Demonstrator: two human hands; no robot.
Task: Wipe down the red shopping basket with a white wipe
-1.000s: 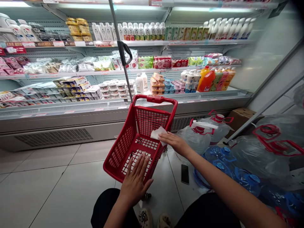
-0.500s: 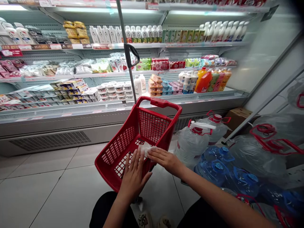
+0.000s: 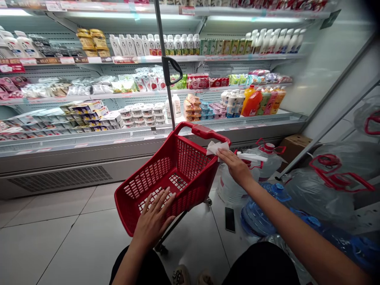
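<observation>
A red plastic basket cart with grid walls stands tilted before me. My right hand presses a crumpled white tissue against the cart's right rim, close to the raised handle bar. Its fingers are closed on the tissue. Over the near end of the basket, my left hand lies with fingers stretched out, nothing in it. The fingers cover part of the near rim; whether they press on it I cannot tell.
Behind the cart runs a refrigerated shelf of dairy and drinks. Large water jugs crowd the right side, with a cardboard box behind. A phone lies on the tiled floor. A dark pole rises behind the handle.
My right hand has slid the tissue up and away along the right rim towards the handle. My left hand has shifted slightly left and down. The cart has turned a little, and the phone now shows.
</observation>
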